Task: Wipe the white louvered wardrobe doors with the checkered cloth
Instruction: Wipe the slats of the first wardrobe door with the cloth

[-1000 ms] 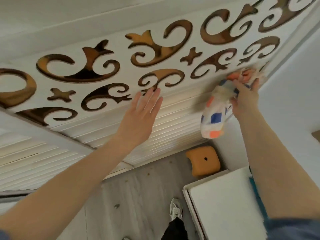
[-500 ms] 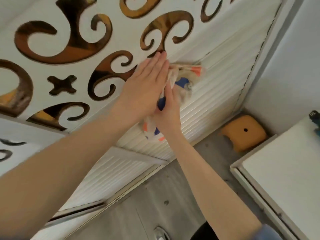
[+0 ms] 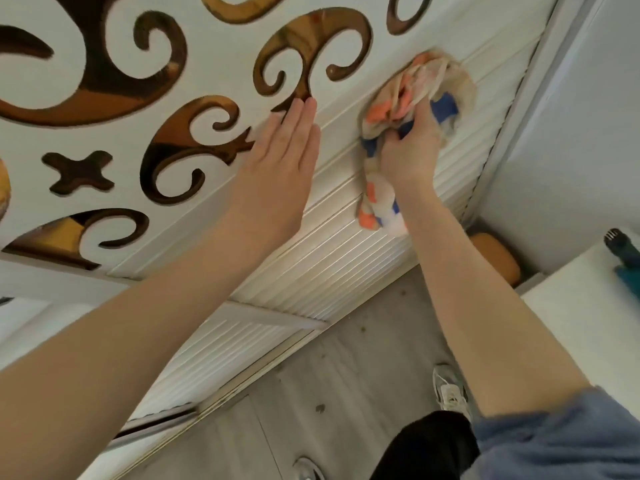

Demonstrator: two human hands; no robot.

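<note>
at 10 o'clock in the view, the white upper panel [image 3: 114, 140] of the wardrobe carries dark, gold-edged scroll and cross cut-outs [image 3: 79, 171]. below it, running from 8 o'clock up toward 1 o'clock, are the white louvered wardrobe doors [image 3: 332, 265], their thin slats set close together. the left hand [image 3: 277, 161] reaches up from 8 o'clock on a bare forearm and lies flat on the door where the patterned panel meets the slats. its fingers [image 3: 301, 116] are straight and held together, tips at the foot of a scroll, and they hold nothing.

at 3 o'clock of it, near but apart, the right hand [image 3: 408, 150] shows its back, fingers curled into the checkered cloth [image 3: 426, 81] and gripping it in a bunch. the cloth, cream with orange and blue squares, is pressed against the uppermost slats at about 1 o'clock in the view. most of it is wadded above the knuckles, and a loose tail hangs at 7 o'clock of the hand, lying on the slats beside the wrist.

at 3 o'clock an orange stool [image 3: 495, 258] sits at the foot of the door, partly hidden by the right forearm. a white worktop [image 3: 581, 323] at 4 o'clock bears a teal and black tool [image 3: 623, 258], cut by the edge. at 6 o'clock is grey plank floor [image 3: 329, 386], with a pale shoe [image 3: 450, 393], a black trouser leg [image 3: 429, 445] and a blue sleeve [image 3: 561, 441].
</note>
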